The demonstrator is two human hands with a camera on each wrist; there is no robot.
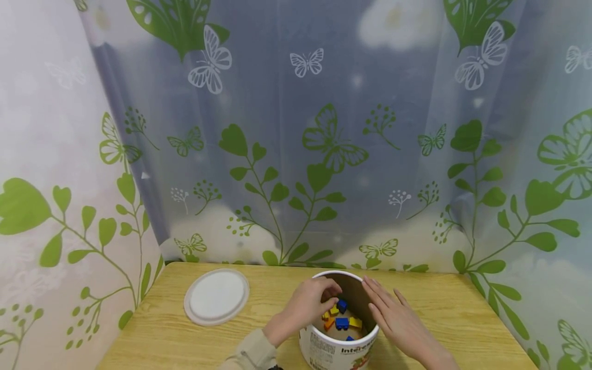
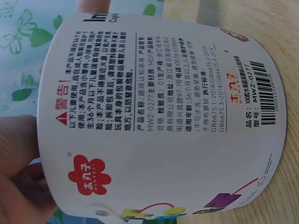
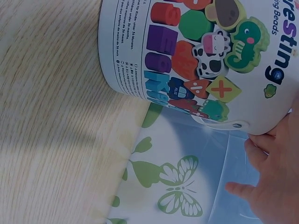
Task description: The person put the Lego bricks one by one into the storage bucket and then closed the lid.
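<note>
A white cylindrical bucket (image 1: 339, 348) with printed labels stands upright on the table near its front. Inside lie several small toy blocks: a blue block (image 1: 342, 324), a yellow block (image 1: 355, 322) and an orange block (image 1: 329, 323) among them. My left hand (image 1: 306, 300) reaches over the left rim, its fingers bent loosely inside and the thumb apart from them. Nothing shows between those fingers. Along the right rim my right hand (image 1: 398, 321) rests with straight fingers. The right wrist view shows the right hand (image 3: 273, 165) against the printed wall.
On the left of the wooden table (image 1: 268, 285) a round white lid (image 1: 217, 296) lies flat. Behind the table hangs a curtain (image 1: 296, 205) printed with leaves and butterflies, and it continues along both sides.
</note>
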